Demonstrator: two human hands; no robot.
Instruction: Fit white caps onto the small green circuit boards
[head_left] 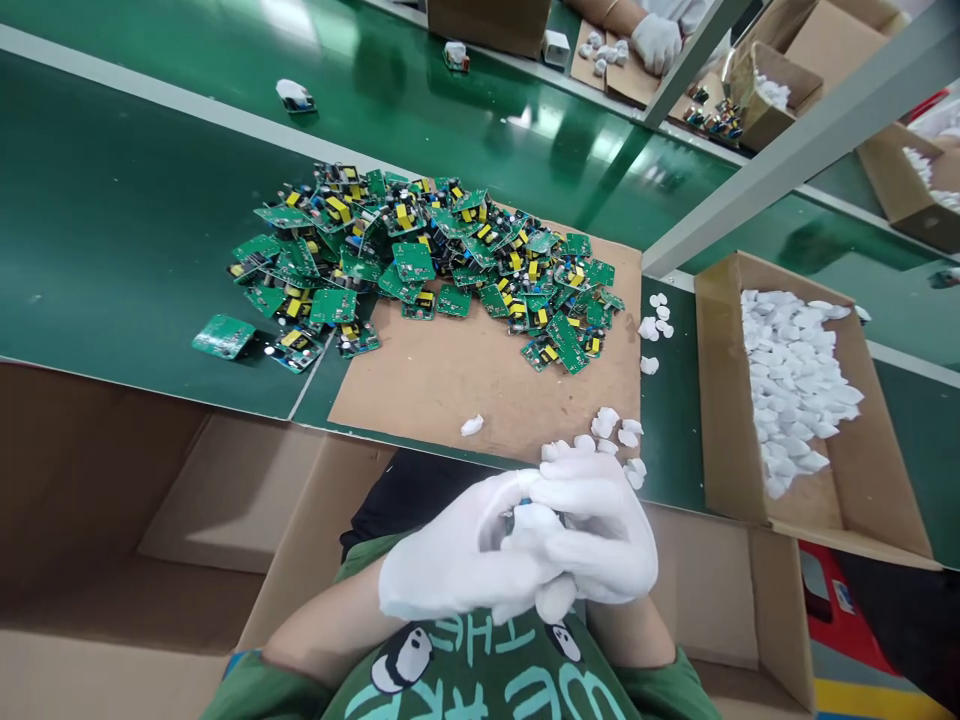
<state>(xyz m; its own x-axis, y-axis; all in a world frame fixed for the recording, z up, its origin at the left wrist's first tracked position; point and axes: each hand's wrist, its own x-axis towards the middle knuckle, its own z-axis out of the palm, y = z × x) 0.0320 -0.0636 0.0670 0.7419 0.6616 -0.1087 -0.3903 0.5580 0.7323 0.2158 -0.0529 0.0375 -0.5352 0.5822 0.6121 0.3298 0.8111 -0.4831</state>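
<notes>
- The matte, dark green tabletop (112, 200) runs across the view; along its far edge lies a pale, straight strip (150, 102), with a glossy green surface (375, 65) beyond it reflecting the lights.
- On that glossy surface, two small circuit boards topped with white pieces (295, 96) lie well apart.
- At the top right, a slanting grey post (795, 150) crosses the view; behind it, a co-worker's white-gloved hand (657, 42) rests near more white pieces.
- A flat, tan cardboard sheet (435, 380) reaches almost to the tabletop's near edge, its back part under a jumbled heap of green circuit boards (414, 262), square and hard, studded with yellow, black and silvery components.
- Toward the tabletop's right end, an open brown cardboard box (721, 400) overhangs the near edge, holding a mound of matte, crumpled white pieces (795, 380); similar loose white pieces (649, 327) lie just left of it.
- In front of the near edge, the left hand (461, 550) and right hand (607, 520), in thin white fabric gloves, together grasp a soft-looking, rounded white piece (534, 527); a bluish sliver shows behind it, the rest hidden by fingers.
</notes>
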